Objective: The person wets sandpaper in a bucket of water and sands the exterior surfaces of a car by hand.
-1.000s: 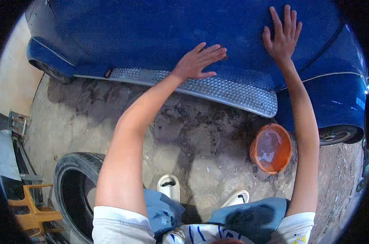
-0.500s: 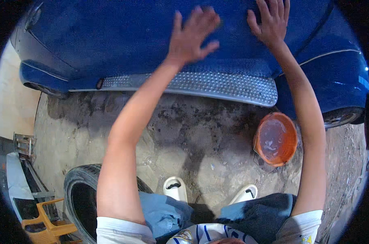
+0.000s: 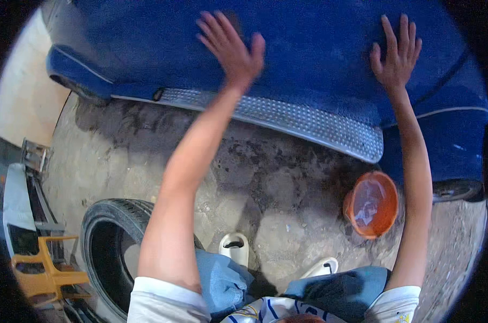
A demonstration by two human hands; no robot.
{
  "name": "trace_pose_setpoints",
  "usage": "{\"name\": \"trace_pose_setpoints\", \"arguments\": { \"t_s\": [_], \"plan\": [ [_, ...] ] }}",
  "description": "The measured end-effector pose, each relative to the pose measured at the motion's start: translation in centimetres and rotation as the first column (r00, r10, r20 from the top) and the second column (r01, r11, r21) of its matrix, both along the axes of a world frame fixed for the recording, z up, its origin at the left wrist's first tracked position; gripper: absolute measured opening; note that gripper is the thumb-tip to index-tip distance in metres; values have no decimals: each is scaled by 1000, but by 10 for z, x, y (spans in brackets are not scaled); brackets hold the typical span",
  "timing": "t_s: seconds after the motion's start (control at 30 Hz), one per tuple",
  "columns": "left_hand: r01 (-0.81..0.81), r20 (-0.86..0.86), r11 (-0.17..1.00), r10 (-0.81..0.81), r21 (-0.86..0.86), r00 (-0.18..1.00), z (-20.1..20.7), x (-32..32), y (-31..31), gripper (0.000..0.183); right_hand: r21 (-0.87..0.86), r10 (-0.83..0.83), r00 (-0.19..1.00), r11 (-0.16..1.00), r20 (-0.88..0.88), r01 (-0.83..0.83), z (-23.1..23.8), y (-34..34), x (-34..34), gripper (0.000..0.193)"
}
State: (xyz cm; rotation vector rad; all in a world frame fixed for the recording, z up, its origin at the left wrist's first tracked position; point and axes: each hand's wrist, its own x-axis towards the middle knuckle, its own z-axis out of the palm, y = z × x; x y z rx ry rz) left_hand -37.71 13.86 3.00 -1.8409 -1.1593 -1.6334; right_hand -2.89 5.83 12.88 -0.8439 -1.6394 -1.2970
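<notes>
A dark blue vehicle side (image 3: 319, 59) stretches across the far part of the view. My left hand (image 3: 236, 54) is over its panel, fingers outstretched and thumb apart, slightly smeared by motion. A dark patch shows beside its fingers; I cannot tell whether it is a shadow or a thing. Farther right, my right hand (image 3: 397, 59) lies flat against the same panel with fingers spread. Below the panel runs a silver, dimpled running board (image 3: 303, 124). An orange bucket (image 3: 388, 218) of cloudy, sudsy water stands on the ground inside my right forearm.
A loose black tyre (image 3: 96, 253) lies on the ground at the left. Beyond it are a yellow plastic chair (image 3: 50, 269) and a metal frame (image 3: 36, 156). The stone ground (image 3: 279, 220) has dark wet patches near the vehicle.
My left hand has swept leftward across the panel and turned. The right hand sits farther right and lower in view. The whole view has shifted and tilted a little.
</notes>
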Motion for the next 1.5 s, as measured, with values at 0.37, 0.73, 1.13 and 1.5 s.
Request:
{"name": "trace_pose_setpoints", "arguments": {
  "t_s": [0.37, 0.73, 1.13, 1.5],
  "plan": [
    [-75, 135, 997, 75, -5, 988, 69, -46, 35, 106, -82, -33, 999, 996, 30, 36, 1, 0, -7, 64],
    [100, -158, 989, -82, 110, 984, 18, -82, 27, 113, -172, -236, 967, 953, 98, 250, -6, 41, -170, 65],
    [-32, -28, 992, 35, 120, 999, 16, -107, 18, 115, -111, -105, 993, 988, 51, 110, -11, 48, -170, 65],
    [-28, -346, 997, 51, 72, 937, -22, -121, 35, 105, -139, -28, 999, 990, 46, 34, -6, 39, -169, 72]
  ]
}}
